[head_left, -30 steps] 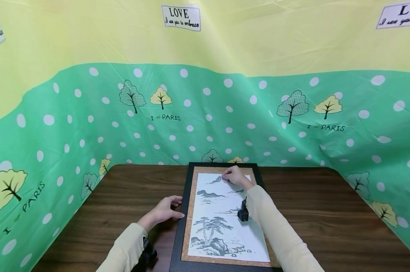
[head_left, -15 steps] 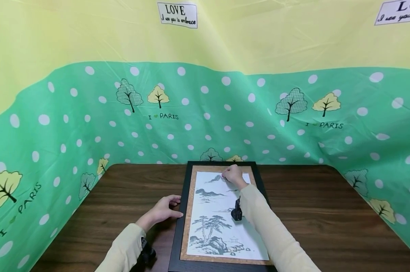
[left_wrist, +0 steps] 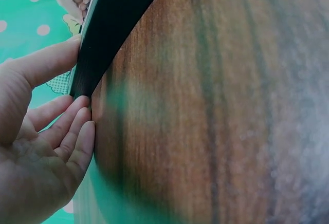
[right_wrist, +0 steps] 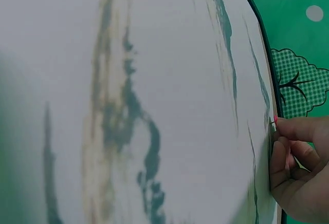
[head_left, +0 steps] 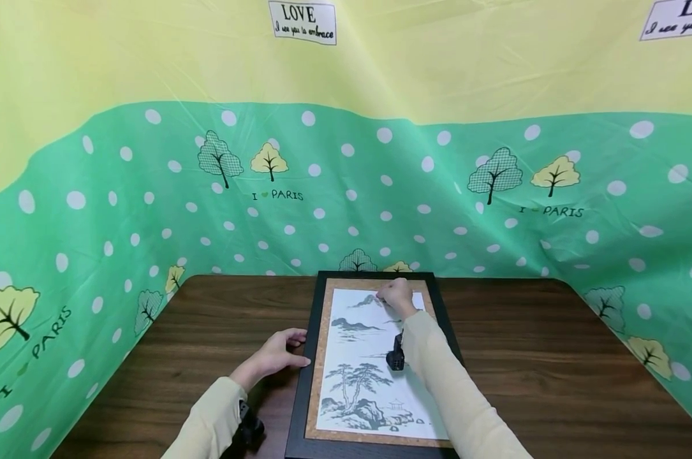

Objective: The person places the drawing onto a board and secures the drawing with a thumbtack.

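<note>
A black-bordered frame (head_left: 303,395) holds a cork board (head_left: 351,438) with a white sheet (head_left: 357,354) on it, printed with pines, rocks and misty hills. Near the sheet's top edge, over the highest hill, is my right hand (head_left: 397,298). Its thumb and forefinger pinch a small push pin with a red head (right_wrist: 275,119); the thin metal point shows against the paper in the right wrist view. My left hand (head_left: 273,357) rests at the frame's left border, fingers fairly straight. In the left wrist view the fingertips (left_wrist: 82,102) touch the border's outer side.
The frame lies on a dark wood table (head_left: 523,357), its far end close to the back edge. Behind and around hangs a green and yellow cloth (head_left: 346,191) with dots and trees. Each wrist carries a small black camera (head_left: 395,354).
The right wrist and forearm have shifted slightly left while the fingertips stay at the same hill. The left hand keeps its place on the frame. The head view has moved a little.
</note>
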The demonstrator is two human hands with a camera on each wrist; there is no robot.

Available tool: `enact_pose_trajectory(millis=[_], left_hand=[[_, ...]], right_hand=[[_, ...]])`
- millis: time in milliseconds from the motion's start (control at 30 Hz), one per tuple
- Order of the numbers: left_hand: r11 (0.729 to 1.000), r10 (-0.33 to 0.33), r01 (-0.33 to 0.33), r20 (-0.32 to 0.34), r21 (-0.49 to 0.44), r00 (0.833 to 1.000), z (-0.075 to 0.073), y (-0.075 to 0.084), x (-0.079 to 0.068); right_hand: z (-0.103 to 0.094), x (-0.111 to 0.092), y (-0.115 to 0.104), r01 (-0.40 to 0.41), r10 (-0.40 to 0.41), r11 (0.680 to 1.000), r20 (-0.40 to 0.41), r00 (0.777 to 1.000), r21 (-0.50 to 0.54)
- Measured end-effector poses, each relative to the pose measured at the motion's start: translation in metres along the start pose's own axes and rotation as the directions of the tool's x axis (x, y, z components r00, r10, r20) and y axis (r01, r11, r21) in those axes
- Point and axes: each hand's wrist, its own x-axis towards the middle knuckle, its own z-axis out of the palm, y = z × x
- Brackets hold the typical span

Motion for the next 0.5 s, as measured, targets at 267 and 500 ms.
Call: enact_pose_trajectory(millis=[267, 500], left_hand=[[1.0, 0.005, -0.006, -0.011, -0.012, 1.0, 0.0003, 0.0016, 0.0007], [1.0, 0.004, -0.004, -0.011, -0.011, 1.0, 0.0007, 0.0004, 0.0002]], right_hand=[[0.0031, 0.0003, -0.0005, 0.061, -0.064, 0.997, -0.047, 0.997, -0.054], [-0.0022, 0.0014, 0.0037, 0.056, -0.058, 0.998, 0.065, 0.996, 0.036]])
